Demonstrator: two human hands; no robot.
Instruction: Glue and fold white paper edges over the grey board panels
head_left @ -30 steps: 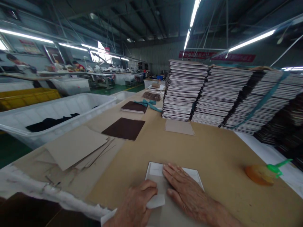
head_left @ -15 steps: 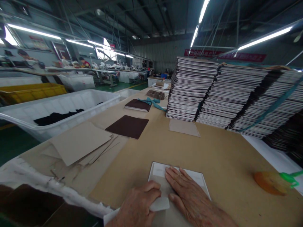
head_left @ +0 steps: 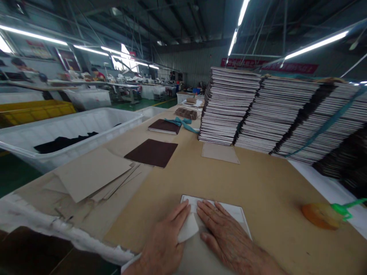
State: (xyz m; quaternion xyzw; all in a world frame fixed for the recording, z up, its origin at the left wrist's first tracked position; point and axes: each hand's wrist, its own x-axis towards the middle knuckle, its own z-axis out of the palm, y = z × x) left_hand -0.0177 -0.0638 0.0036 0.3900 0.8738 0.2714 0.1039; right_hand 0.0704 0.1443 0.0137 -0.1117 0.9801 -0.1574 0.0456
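Note:
A flat panel (head_left: pixel 234 212) with a white border and thin dark edge lies before me, its greyish middle partly hidden under my hands. My right hand (head_left: pixel 229 236) rests flat on it, fingers stretched and together. Along the panel's left edge, my left hand (head_left: pixel 168 238) presses its straightened fingertips near the upper left corner. A white flat piece (head_left: pixel 188 228) with a rounded corner sticks out from this hand on the thumb side; its kind is unclear.
An orange bottle (head_left: pixel 321 215) with a green nozzle lies at right. Tall stacks of panels (head_left: pixel 220 107) stand behind. Dark brown covers (head_left: pixel 151 152) and beige sheets (head_left: pixel 91 172) lie to the left. A white bin (head_left: pixel 114 122) stands beyond the table's left edge.
My left hand has gone from curled fingers to straightened ones, reaching up toward the panel's upper left corner. The white piece moved up with it. My right hand stays flat.

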